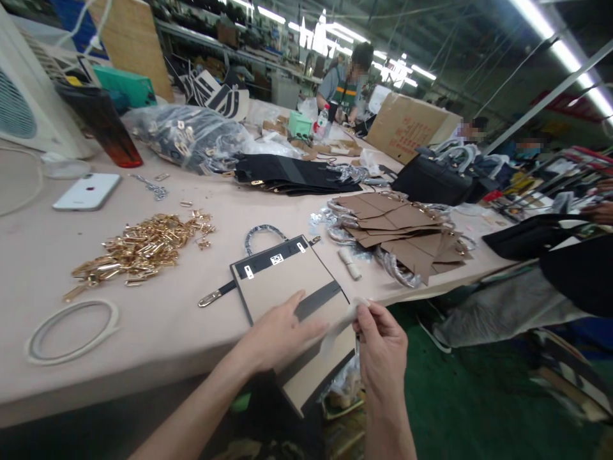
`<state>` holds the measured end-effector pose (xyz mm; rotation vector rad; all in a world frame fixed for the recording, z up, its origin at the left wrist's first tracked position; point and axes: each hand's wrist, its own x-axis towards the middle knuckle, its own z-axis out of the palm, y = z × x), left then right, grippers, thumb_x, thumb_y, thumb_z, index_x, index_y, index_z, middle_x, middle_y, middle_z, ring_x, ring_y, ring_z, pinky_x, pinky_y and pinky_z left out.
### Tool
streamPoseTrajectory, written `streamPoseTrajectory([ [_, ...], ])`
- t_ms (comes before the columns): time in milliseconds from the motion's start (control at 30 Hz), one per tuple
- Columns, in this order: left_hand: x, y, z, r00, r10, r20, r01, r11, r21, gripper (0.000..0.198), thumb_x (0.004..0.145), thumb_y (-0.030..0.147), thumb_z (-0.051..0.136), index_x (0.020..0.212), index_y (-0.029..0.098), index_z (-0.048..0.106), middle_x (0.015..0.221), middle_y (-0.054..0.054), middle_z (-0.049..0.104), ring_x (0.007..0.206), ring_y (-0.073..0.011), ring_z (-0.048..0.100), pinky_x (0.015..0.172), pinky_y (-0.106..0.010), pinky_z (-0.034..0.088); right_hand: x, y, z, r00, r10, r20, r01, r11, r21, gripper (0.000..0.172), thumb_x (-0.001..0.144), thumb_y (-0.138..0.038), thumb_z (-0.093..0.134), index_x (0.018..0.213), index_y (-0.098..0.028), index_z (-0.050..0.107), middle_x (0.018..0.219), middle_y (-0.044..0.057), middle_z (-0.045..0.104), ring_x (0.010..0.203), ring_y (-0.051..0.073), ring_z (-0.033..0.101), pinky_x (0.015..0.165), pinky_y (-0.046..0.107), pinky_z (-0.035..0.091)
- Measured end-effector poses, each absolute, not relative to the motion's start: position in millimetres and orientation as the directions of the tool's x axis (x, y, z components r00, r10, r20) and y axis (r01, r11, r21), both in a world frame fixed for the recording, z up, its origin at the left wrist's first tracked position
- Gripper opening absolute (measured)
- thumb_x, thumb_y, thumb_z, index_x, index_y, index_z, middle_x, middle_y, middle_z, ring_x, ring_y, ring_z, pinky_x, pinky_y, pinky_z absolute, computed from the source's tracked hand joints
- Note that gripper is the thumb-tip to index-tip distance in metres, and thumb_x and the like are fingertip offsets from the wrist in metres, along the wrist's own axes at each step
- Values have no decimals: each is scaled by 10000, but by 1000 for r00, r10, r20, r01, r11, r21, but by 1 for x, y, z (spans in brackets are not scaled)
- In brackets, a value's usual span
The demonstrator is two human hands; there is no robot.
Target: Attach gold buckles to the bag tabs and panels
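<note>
We're looking down a long pale work table [143,377] in a brightly lit factory hall, and right in front of us sits a flat bag panel [287,275], tan with black trim, its near end jutting past the table edge. Our left hand [280,338] is spread open, pressing down on the panel. Our right hand [380,358] is closed, pinching a pale strip [347,319] just above it. A black strap with a gold clasp [215,296] pokes out on the panel's left side, and a black handle loop [263,237] rises beyond it. Just to the right lies a small pale roll [349,262], then a heap of brown paper panels [402,223]. Over on the left, there's a pile of gold metal fittings [138,249] and a coil of pale cord [71,332]. Farther up, a black bag [431,182] sits at right by a cardboard box [407,124], and a co-worker [345,83] in a green vest works at the far end.
</note>
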<state>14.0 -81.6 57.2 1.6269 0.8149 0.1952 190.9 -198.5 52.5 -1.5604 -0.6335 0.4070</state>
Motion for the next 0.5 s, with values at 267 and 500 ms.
streamPoseTrajectory([
  [267,32,-102,89,750,658,70,36,-147,988,271,960,406,679,1156,236,759,1125,-44,725,1037,-206,643,921,-289,484,183,-210,52,730,681,65,170,-88,-982,359,843,-501,809,958,-161,807,738,45,702,649,177,608,594,287,515],
  [500,48,-117,80,676,729,113,-84,-76,994,380,1065,352,494,836,198,755,863,-30,735,851,-185,648,788,-277,471,171,-215,48,724,683,101,191,-58,-980,334,880,-456,786,1046,-167,805,769,54,722,637,177,632,609,303,562],
])
